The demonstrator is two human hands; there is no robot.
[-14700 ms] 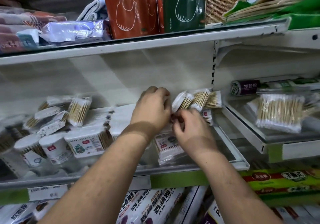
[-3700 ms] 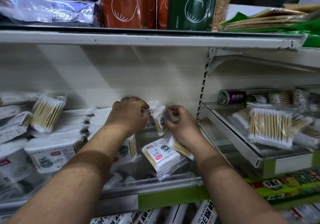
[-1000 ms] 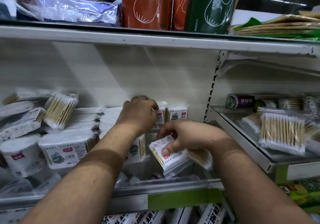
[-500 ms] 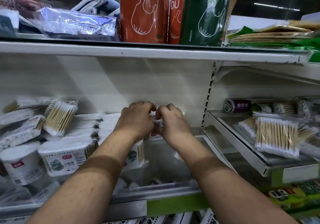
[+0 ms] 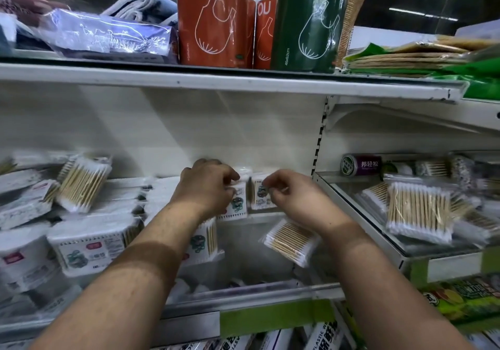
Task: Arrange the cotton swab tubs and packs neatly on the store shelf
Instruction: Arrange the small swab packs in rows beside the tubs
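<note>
Small cotton swab packs stand upright in a row at the back of the glass shelf (image 5: 243,290). My left hand (image 5: 205,187) grips one upright pack (image 5: 238,200) with curled fingers. My right hand (image 5: 292,192) pinches the neighbouring upright pack (image 5: 259,192) at its top edge. A flat pack of wooden swabs (image 5: 292,238) lies on the shelf below my right wrist. Another labelled pack (image 5: 203,238) stands under my left forearm. White swab tubs (image 5: 89,244) and loose packs (image 5: 84,184) crowd the shelf's left side.
An upper shelf (image 5: 216,79) holds orange (image 5: 211,19) and green (image 5: 308,22) bag rolls. To the right, a second glass shelf (image 5: 378,233) carries more swab packs (image 5: 419,211) and a purple roll (image 5: 359,164). A perforated upright (image 5: 319,144) divides the two bays.
My right hand lifted the pack it held from the shelf front to the back row and stood it upright. Both hands have since drawn slightly apart on two neighbouring packs.
</note>
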